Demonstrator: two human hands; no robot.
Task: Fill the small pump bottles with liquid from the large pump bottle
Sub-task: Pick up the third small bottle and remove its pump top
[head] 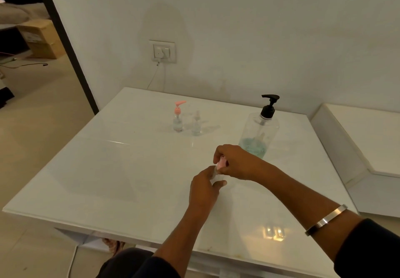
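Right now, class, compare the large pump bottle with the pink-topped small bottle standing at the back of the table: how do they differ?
The large pump bottle has a black pump; the pink-topped small bottle has a pink one. The large bottle is far taller and wider. Blue-green liquid sits low in the large bottle; the small one shows no coloured liquid. Both are clear, upright and untouched on the white table.

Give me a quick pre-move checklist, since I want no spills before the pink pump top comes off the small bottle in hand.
1. Small clear bottle gripped by left hand: ok.
2. Right hand on its pink pump top: ok.
3. Large pump bottle upright, within reach behind the hands: ok.
4. Blue liquid left in it: ok, only a low level.
5. Other two small bottles, pink-topped and clear-topped, standing apart: ok.
6. Held bottle's fill level: cannot tell.
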